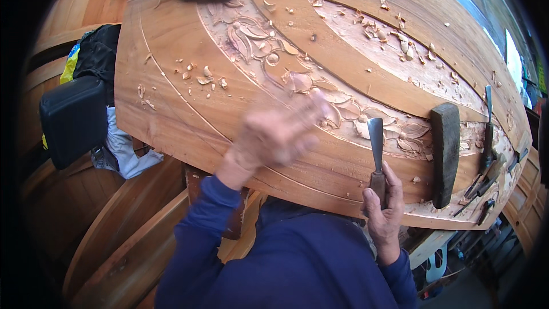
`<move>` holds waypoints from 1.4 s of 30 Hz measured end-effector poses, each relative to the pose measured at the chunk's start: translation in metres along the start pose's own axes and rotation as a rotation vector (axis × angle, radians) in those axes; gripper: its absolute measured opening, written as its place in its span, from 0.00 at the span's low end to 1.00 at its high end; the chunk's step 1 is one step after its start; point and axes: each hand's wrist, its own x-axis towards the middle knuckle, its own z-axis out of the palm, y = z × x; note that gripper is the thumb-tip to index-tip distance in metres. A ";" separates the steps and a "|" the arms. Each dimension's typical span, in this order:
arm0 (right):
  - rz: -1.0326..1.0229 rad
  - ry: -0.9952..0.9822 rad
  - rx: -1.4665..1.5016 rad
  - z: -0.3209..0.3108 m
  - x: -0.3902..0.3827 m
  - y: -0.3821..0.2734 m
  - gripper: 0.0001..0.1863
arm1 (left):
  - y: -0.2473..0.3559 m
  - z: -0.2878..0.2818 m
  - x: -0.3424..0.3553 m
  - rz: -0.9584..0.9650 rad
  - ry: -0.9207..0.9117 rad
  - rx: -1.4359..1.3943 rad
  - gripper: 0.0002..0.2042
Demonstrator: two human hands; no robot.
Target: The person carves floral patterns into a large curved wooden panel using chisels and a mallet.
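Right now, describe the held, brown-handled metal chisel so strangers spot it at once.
Find the broad brown carved wooden panel, then the bare right hand at its near edge. There, the chisel shows a grey blade flaring toward its tip; unlike the thick dark block beside it, it is held.

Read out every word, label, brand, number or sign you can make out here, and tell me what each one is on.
No text can be read in this picture.
Carved wooden panel: no lettering that I can see.
Chisel in the right hand: no readable marking.
Yellow-and-blue item at left: any print is too small to read.
Green patch at the right edge: too blurred.
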 end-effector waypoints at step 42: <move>-0.275 -0.186 -0.316 -0.060 0.078 -0.029 0.08 | 0.092 0.058 0.075 0.273 0.188 -0.293 0.35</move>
